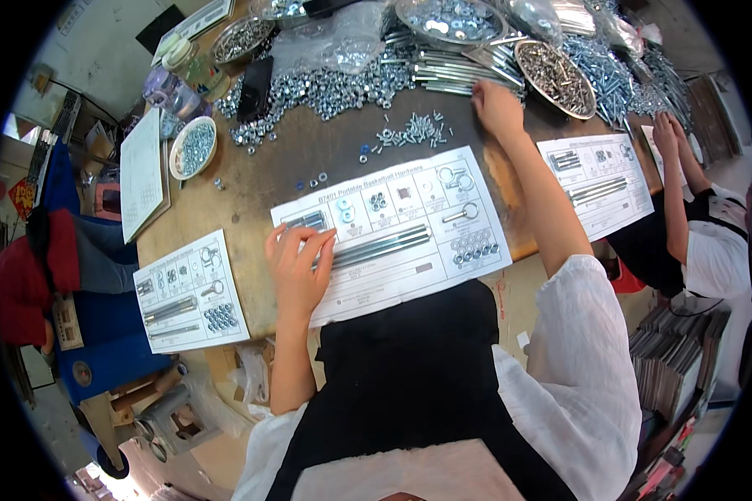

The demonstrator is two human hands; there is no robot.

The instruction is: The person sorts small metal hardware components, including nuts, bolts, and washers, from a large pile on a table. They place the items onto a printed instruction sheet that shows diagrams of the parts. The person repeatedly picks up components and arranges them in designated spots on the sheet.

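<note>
While the right hand (499, 108) touches long bolts (444, 73), left hand (299, 265) curled over printed sheet (384, 288), both grips unclear

Bare brown wooden counter (246, 179) is running between the large white paper sheet (380, 281) and the heap of silver metal nuts (334, 98). Short silver screws (420, 132) are interrupting it midway, the bare right hand (500, 110) and forearm (538, 179) are barring its right end, and a white oval dish (175, 159) is standing at its left.
</note>
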